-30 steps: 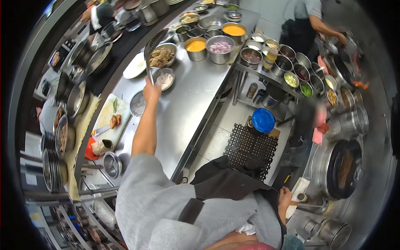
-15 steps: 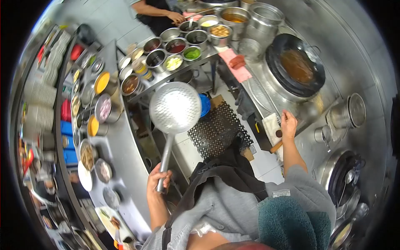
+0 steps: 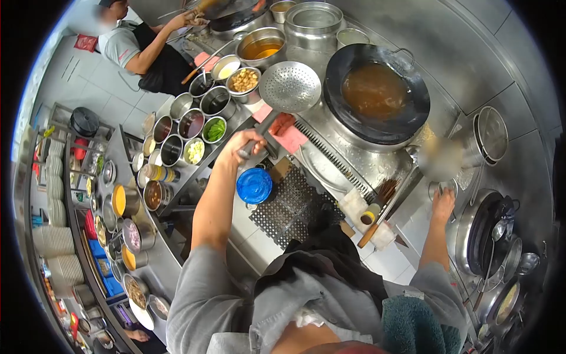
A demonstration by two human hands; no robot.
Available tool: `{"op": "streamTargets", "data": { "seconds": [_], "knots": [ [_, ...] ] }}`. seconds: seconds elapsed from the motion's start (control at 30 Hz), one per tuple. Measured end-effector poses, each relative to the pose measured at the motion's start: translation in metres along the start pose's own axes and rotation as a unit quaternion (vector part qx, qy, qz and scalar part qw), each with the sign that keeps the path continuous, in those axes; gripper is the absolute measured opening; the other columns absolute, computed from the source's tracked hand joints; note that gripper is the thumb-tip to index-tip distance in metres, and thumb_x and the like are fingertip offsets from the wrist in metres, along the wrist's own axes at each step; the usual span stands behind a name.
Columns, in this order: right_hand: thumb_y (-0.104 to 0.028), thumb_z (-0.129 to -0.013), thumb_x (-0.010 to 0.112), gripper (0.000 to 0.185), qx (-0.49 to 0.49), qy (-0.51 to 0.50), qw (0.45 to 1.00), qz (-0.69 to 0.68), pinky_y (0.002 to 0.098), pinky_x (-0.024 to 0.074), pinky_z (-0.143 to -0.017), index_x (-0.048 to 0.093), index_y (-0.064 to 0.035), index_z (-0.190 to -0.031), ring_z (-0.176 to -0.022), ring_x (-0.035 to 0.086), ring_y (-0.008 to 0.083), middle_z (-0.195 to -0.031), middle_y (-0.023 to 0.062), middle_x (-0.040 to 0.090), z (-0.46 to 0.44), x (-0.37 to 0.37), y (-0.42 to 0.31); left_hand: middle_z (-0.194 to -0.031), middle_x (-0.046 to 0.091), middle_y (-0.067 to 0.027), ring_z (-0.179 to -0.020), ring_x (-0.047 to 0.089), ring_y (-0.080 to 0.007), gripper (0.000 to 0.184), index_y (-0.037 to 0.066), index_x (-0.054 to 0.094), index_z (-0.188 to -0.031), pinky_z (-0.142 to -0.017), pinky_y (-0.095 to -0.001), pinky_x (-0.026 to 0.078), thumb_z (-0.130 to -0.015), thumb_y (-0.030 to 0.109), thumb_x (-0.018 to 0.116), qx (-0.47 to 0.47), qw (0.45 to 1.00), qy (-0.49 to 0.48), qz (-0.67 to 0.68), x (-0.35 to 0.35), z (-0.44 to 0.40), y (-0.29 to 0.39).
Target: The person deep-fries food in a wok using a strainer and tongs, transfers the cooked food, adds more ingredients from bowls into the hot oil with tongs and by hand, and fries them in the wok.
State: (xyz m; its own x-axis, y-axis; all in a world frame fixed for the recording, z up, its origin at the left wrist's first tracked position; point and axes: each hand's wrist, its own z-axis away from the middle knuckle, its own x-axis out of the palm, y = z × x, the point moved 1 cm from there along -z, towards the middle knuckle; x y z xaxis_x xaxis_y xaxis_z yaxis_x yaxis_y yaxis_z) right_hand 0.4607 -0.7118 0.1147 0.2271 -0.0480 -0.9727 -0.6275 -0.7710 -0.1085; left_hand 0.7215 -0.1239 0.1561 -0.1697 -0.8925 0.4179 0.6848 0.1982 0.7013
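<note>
Our left hand (image 3: 242, 144) has carried the skimmer (image 3: 290, 87) from over the counter (image 3: 158, 251), then from above the floor mat (image 3: 289, 203), to beside the wok (image 3: 416, 112). Our right hand (image 3: 443, 207) has left its spot by the white cloth (image 3: 354, 206) and is now at the small metal pot (image 3: 441, 187). The blue lid (image 3: 254, 186), partly covered a moment ago, shows whole, and the co-worker's (image 3: 127, 50) head and upper body come into our view.

Bright blue lid (image 3: 254, 186); reddish-brown liquid (image 3: 375, 90); black perforated mat (image 3: 293, 203).
</note>
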Motion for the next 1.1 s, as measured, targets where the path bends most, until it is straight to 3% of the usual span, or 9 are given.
{"op": "streamTargets", "data": {
  "seconds": [0.27, 0.4, 0.47, 0.67, 0.77, 0.8, 0.9, 1.0, 1.1],
  "knots": [
    [-0.018, -0.077, 0.066, 0.035, 0.054, -0.074, 0.993, 0.076, 0.0431, 0.0451, -0.089, 0.060, -0.0013, -0.107, -0.112, 0.051, 0.0334, -0.117, 0.0178, 0.055, 0.007, -0.005, 0.031, -0.081, 0.064, -0.0139, -0.057, 0.062, -0.0198, 0.049, -0.002, 0.048, -0.124, -0.049, -0.0282, 0.052, -0.078, 0.008, 0.060, -0.068, 0.967, 0.011, -0.245, -0.062, -0.098, 0.047],
    [-0.015, -0.080, 0.061, 0.027, 0.030, -0.032, 0.990, 0.134, 0.0425, 0.0464, -0.087, 0.061, -0.0023, -0.103, -0.111, 0.053, 0.0322, -0.114, 0.0167, 0.057, 0.001, -0.007, 0.050, -0.092, 0.066, -0.0157, -0.081, 0.066, -0.0243, 0.066, 0.003, 0.046, -0.132, -0.063, -0.0351, 0.053, -0.070, 0.017, 0.067, -0.057, 0.853, 0.171, -0.489, -0.104, -0.095, 0.053],
    [-0.016, -0.081, 0.057, 0.026, 0.069, -0.058, 0.985, 0.148, 0.0428, 0.0465, -0.087, 0.061, -0.0028, -0.102, -0.108, 0.055, 0.0326, -0.113, 0.0178, 0.058, -0.004, -0.001, 0.070, -0.101, 0.066, -0.0198, -0.094, 0.065, -0.0289, 0.066, 0.006, 0.052, -0.128, -0.082, -0.0371, 0.051, -0.065, 0.022, 0.064, 0.111, 0.659, 0.247, -0.702, -0.124, -0.075, 0.039],
    [-0.019, -0.077, 0.055, 0.023, 0.083, -0.040, 0.995, 0.027, 0.0467, 0.0473, -0.057, 0.062, 0.0018, -0.081, -0.059, 0.059, 0.0354, -0.065, 0.0196, 0.061, -0.011, 0.113, 0.172, -0.103, 0.066, -0.0166, -0.096, 0.063, -0.0316, 0.054, 0.010, 0.058, -0.121, -0.086, -0.0384, 0.049, -0.068, 0.021, 0.066, 0.114, 0.775, 0.362, -0.505, -0.149, 0.015, -0.067],
    [-0.023, -0.080, 0.050, 0.030, 0.000, 0.100, 0.994, -0.035, 0.0458, 0.0380, -0.046, 0.059, 0.0035, -0.070, -0.046, 0.047, 0.0296, -0.056, 0.0152, 0.057, 0.013, 0.117, 0.128, -0.098, 0.067, -0.0153, -0.092, 0.064, -0.0286, 0.051, 0.009, 0.060, -0.117, -0.083, -0.0371, 0.050, -0.067, 0.020, 0.066, 0.075, 0.806, 0.300, -0.506, -0.210, 0.053, -0.168],
    [-0.034, -0.082, 0.056, 0.041, 0.179, -0.021, 0.979, -0.098, 0.0438, 0.0473, -0.076, 0.062, 0.0069, -0.080, -0.082, 0.061, 0.0350, -0.090, 0.0244, 0.063, 0.016, 0.127, 0.121, -0.097, 0.067, -0.0151, -0.091, 0.064, -0.0279, 0.051, 0.010, 0.061, -0.117, -0.083, -0.0366, 0.050, -0.067, 0.020, 0.066, 0.047, 0.837, 0.279, -0.468, -0.205, 0.076, -0.191],
    [-0.041, -0.087, 0.046, 0.062, 0.122, 0.108, 0.979, -0.124, 0.0408, 0.0463, -0.048, 0.054, 0.0033, -0.043, -0.042, 0.053, 0.0247, -0.041, 0.0121, 0.051, 0.070, 0.054, -0.019, -0.101, 0.067, -0.0157, -0.097, 0.063, -0.0294, 0.052, 0.009, 0.061, -0.116, -0.087, -0.0388, 0.048, -0.066, 0.022, 0.063, 0.026, 0.852, 0.276, -0.444, -0.197, 0.157, -0.232],
    [-0.024, -0.083, 0.056, 0.033, 0.225, -0.021, 0.918, -0.326, 0.0344, 0.0435, -0.043, 0.061, -0.0028, -0.059, -0.041, 0.051, 0.0214, -0.049, 0.0087, 0.055, 0.099, 0.039, -0.143, -0.106, 0.064, -0.0178, -0.100, 0.061, -0.0321, 0.046, 0.008, 0.061, -0.115, -0.087, -0.0398, 0.047, -0.071, 0.022, 0.060, 0.036, 0.834, 0.379, -0.399, -0.229, 0.211, -0.275],
    [-0.023, -0.087, 0.050, 0.030, -0.137, -0.418, 0.860, -0.258, 0.0322, 0.0376, -0.044, 0.058, 0.0014, -0.072, -0.045, 0.048, 0.0208, -0.060, 0.0090, 0.055, 0.099, 0.028, -0.238, -0.096, 0.067, -0.0161, -0.090, 0.063, -0.0316, 0.045, 0.012, 0.063, -0.113, -0.082, -0.0384, 0.049, -0.069, 0.018, 0.062, 0.084, 0.811, 0.512, -0.271, -0.264, 0.266, -0.293]
  ]
}}
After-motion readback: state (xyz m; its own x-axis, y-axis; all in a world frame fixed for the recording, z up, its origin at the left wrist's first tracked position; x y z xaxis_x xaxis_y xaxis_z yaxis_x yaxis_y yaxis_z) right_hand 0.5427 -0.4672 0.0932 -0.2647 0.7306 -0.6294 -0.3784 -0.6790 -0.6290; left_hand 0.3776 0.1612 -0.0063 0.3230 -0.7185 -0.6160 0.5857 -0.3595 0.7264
